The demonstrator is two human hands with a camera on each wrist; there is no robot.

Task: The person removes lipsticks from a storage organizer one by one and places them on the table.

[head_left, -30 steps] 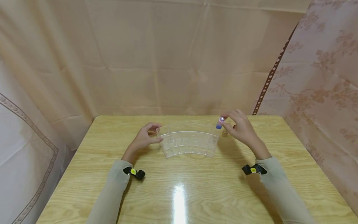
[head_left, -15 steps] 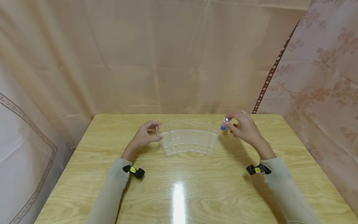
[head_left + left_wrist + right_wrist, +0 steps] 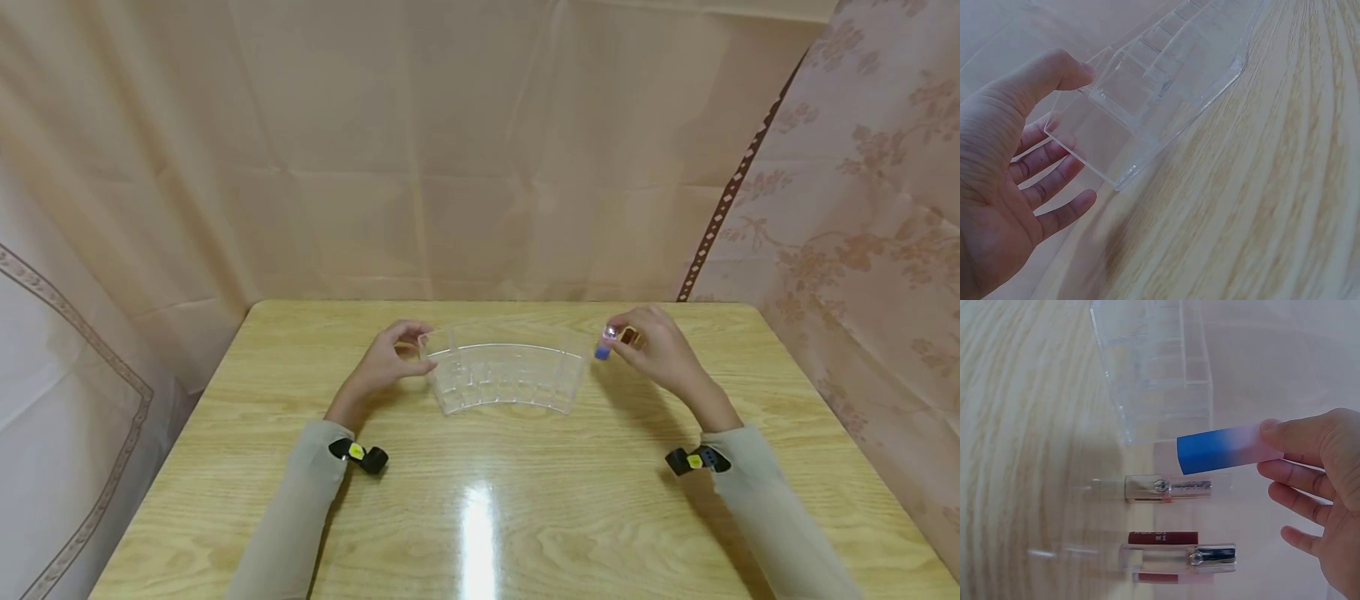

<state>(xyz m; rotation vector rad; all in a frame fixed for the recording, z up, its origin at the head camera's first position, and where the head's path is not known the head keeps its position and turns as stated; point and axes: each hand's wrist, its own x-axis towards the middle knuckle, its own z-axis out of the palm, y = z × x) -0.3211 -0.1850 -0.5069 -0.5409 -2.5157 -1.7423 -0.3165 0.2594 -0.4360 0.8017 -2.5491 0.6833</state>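
A clear plastic organizer [image 3: 501,375] with a curved, stepped row of compartments stands on the table. My left hand [image 3: 390,360] holds its left end; in the left wrist view the thumb [image 3: 1072,74] lies on the edge and some fingers show through the clear wall. Just beyond the organizer's right end, my right hand [image 3: 651,346] pinches a lipstick tube [image 3: 1222,450] by its pink end, its blue end pointing down. Below it in the right wrist view stand a clear-cased lipstick [image 3: 1168,487], another clear one [image 3: 1179,557] and a dark red one [image 3: 1166,538].
The wood-grain table [image 3: 480,500] reaches back to a beige curtain [image 3: 480,167]. A patterned cloth [image 3: 862,208] hangs on the right and a pale one [image 3: 75,375] on the left. Black cameras [image 3: 358,456] are strapped to both wrists.
My right hand has moved right, away from the organizer's right end, and the lipstick in it is a little lower. The left hand keeps its place on the organizer.
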